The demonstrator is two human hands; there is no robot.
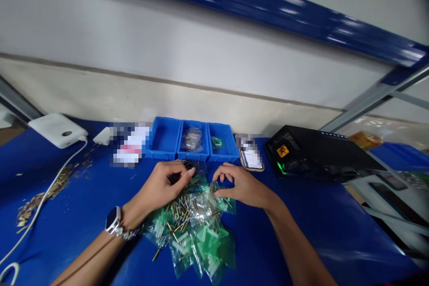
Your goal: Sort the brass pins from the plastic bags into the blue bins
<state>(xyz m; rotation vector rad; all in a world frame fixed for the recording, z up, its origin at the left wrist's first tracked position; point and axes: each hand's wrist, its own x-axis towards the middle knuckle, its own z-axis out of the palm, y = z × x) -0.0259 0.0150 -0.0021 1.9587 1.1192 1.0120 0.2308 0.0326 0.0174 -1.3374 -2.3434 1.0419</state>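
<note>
While clear plastic bags of gold pins (191, 232) lie heaped on the blue counter (301, 232) before three blue bins (192, 154) | left grip (164, 183): closed, pinching something dark atop the heap | right grip (243, 185): half open, fingertips (218, 193) on a bag

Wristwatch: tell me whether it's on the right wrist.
No, the wristwatch is on the wrist of the left hand.

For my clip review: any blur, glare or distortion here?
Head view: the blue shelf beam is streaked with motion blur and bowed by wide-angle distortion; the clear plastic bags show glare; a pixelated patch hides something beside the blue bins; the left hand and right hand look fairly sharp.
</note>
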